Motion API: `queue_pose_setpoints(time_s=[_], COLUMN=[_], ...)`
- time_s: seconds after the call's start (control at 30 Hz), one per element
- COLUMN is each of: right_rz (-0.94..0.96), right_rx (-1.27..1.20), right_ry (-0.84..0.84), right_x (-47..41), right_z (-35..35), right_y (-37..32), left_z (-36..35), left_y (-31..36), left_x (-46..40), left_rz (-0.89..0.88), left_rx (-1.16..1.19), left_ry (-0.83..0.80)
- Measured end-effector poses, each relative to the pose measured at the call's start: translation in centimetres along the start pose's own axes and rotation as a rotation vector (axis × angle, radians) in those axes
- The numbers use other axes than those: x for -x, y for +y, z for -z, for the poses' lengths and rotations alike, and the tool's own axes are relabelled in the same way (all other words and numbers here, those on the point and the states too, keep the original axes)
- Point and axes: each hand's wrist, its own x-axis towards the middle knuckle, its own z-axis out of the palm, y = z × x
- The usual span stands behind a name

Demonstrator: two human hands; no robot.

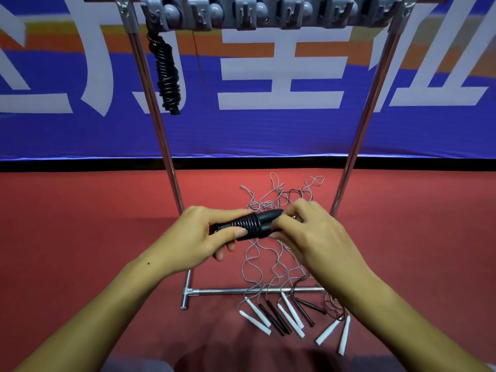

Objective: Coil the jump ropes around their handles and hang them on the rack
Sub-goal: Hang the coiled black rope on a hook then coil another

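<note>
Black coiled handles [252, 224] — crosswise, tips rightward

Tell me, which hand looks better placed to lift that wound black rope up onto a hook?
Probably the left hand: it grips the black coiled jump rope around its handles, while the right hand only pinches at the tip. The rack has free hooks above; one coiled rope hangs at its left end.

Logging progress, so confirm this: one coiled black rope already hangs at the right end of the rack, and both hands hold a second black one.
Wrong end. The head view shows the coiled black rope hanging at the left end of the rack. The rest stands: the left hand and right hand hold a second black rope.
</note>
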Motion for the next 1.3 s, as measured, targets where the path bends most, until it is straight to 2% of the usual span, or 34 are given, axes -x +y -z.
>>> queue_pose_setpoints(time_s=[0.1, 0.2, 0.37, 0.5, 0.6, 0.9, 1.13, 1.3], right_rz=[-0.067, -0.085, 0.046, -0.123, -0.176, -0.201, -0.271, -0.303], right_rx=[-0.305, -0.441, -0.607, -0.814, -0.963, -1.238, -1.369, -1.444], right_ry=[-0.088, -0.208, -0.442, -0.520, -0.563, -0.483, -0.386, -0.251], right_x=[0.0, -0.4, -1.1, -1.3, -1.1, -1.1, -1.1, -0.7], right_z=[-0.2, -0.4, 0.5, 0.9, 1.1, 1.6, 0.4, -1.0], right_y=[1.0, 2.4, 3.8, 3.7, 3.3, 1.7, 1.4, 0.0], left_z=[0.0, -0.2, -0.2, 0.4, 0.7, 1.4, 2.0, 2.2], left_y=[-0.2, 0.1, 1.0, 1.5, 1.8, 2.5, 2.5, 2.4], left_x=[0.1, 0.3, 0.5, 0.6, 0.6, 1.1, 1.2, 1.3], left_rz=[0.024, 0.061, 0.091, 0.107, 0.126, 0.080, 0.050, 0.023], left_rx=[-0.054, -0.075, 0.036, 0.121, 0.182, 0.353, 0.451, 0.473], left_ry=[-0.103, -0.191, -0.360, -0.430, -0.498, -0.639, -0.622, -0.561])
